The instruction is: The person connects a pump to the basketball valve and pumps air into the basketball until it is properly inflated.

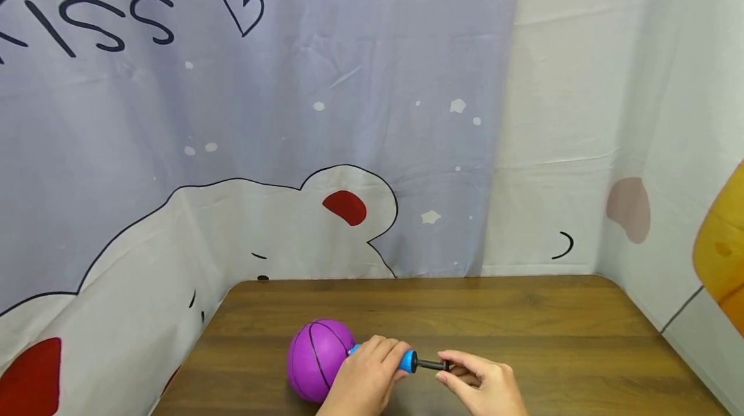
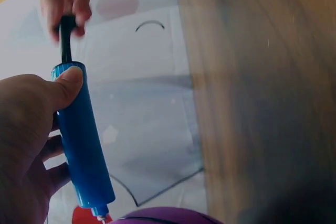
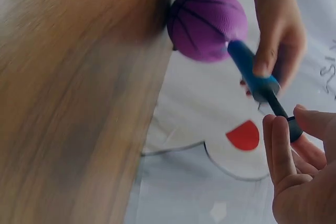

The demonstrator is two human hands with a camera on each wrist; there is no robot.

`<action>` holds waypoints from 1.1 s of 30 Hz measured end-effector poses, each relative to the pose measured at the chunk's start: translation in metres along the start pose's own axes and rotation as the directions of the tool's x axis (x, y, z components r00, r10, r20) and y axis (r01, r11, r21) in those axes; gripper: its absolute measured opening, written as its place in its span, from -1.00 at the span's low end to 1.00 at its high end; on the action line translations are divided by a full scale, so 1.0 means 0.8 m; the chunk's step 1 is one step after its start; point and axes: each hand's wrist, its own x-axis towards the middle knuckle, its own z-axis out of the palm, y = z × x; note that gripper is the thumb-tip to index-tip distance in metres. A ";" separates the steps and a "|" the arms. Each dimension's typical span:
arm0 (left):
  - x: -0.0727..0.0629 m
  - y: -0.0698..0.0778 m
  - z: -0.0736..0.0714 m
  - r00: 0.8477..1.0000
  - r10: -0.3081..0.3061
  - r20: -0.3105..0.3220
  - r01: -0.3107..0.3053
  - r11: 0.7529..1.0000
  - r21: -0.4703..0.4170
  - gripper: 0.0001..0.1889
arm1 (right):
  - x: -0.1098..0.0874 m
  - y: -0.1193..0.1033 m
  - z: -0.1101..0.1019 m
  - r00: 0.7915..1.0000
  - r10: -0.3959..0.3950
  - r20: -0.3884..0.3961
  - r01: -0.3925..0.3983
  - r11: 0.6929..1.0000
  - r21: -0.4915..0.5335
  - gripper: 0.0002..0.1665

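Observation:
A purple ball (image 1: 316,361) with black basketball lines sits on the left part of the wooden table. My left hand (image 1: 367,374) grips the blue barrel of a hand pump (image 2: 86,140), which lies roughly level to the ball's right. At the pump's tip a thin needle (image 2: 103,220) meets the ball; how deep it sits is hidden. The black plunger rod (image 1: 430,364) is drawn partly out of the barrel. My right hand (image 1: 485,380) pinches the black handle (image 3: 294,128) at the rod's end between thumb and fingers.
The wooden table (image 1: 552,325) spreads under and beyond the hands. A printed curtain (image 1: 279,112) with a bear drawing, a heart and lettering hangs close behind the table's far edge and along both sides.

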 end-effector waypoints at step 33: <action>0.005 0.013 0.005 0.998 0.057 0.009 -0.057 0.998 -0.017 -0.58 | 0.003 0.011 0.017 0.976 -0.212 0.041 0.213 0.977 -0.023 -0.68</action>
